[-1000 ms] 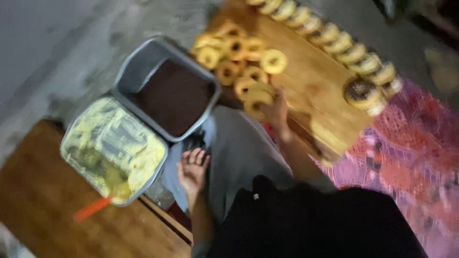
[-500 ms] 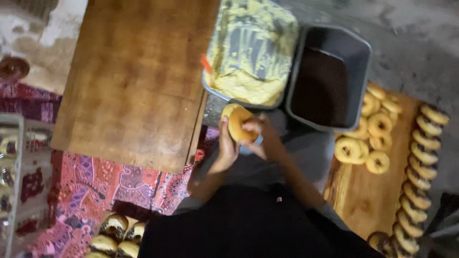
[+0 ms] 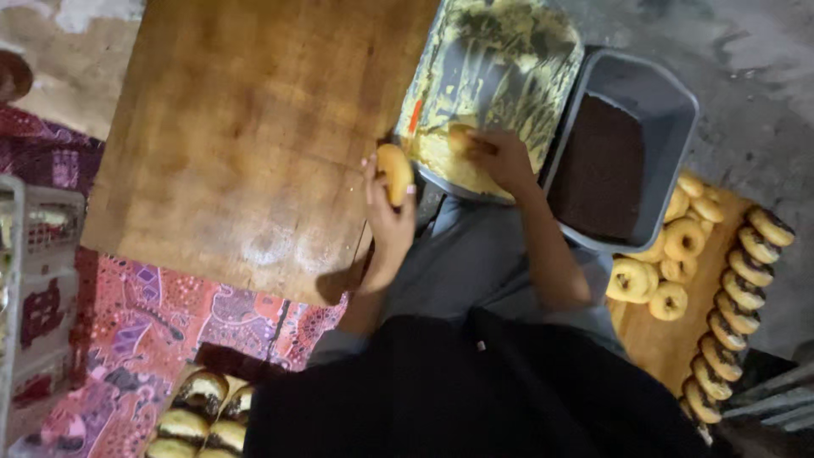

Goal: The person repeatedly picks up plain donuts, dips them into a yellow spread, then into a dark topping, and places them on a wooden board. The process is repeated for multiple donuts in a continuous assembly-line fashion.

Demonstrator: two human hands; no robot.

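Note:
My left hand (image 3: 388, 212) holds a golden doughnut piece (image 3: 395, 172) upright over the near edge of a wooden board (image 3: 254, 144). My right hand (image 3: 500, 159) is inside a metal tray of yellow cream (image 3: 492, 76), its fingers closed on another golden piece of doughnut (image 3: 462, 139) that is pressed against the cream. An orange tool handle (image 3: 414, 116) lies in the cream by the tray's left edge.
A grey tub of dark chocolate sprinkles (image 3: 606, 165) sits right of the cream tray. Plain ring doughnuts (image 3: 670, 263) and a row of chocolate-edged ones (image 3: 733, 305) lie on a board at right. Finished doughnuts (image 3: 199, 407) sit at bottom left on patterned cloth (image 3: 153, 331).
Both hands held one doughnut together in front of me. They have since separated: the left keeps a piece by the board and the right has reached into the cream tray.

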